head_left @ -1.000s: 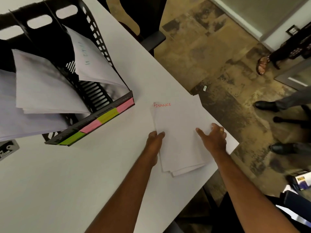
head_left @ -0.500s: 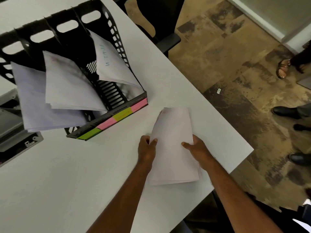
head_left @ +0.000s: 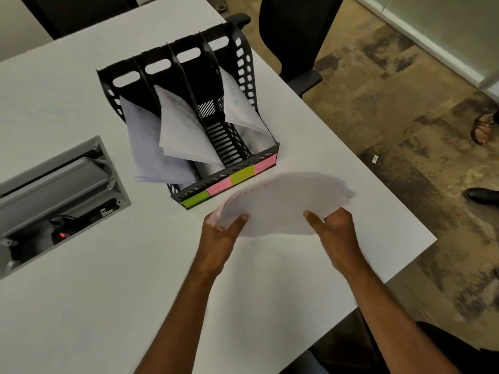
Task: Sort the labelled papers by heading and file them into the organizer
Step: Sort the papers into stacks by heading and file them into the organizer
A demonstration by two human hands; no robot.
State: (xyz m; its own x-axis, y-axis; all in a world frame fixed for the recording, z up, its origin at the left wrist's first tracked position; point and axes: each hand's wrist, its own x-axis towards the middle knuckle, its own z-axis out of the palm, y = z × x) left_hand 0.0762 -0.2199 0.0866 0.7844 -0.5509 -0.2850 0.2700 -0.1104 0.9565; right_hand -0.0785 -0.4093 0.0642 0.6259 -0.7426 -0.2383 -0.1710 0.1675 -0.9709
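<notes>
Papers (head_left: 280, 203) lifted off bench (head_left: 81, 292), just before organizer (head_left: 216, 103); left hand (head_left: 218, 233) and right hand (head_left: 334, 228) pinching opposite edges, fingers (head_left: 237, 221) clamped, probably to keep sheets squared for the empty slot.

White table (head_left: 81, 306), black organizer (head_left: 244, 56) standing on it

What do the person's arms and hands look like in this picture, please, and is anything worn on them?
Both forearms are bare right down to the bottom edge of the picture, with no sleeves in view. The left hand and the right hand wear no gloves, and no watch or bracelet shows on either wrist. Motion blur hides whether any finger carries a ring.
</notes>
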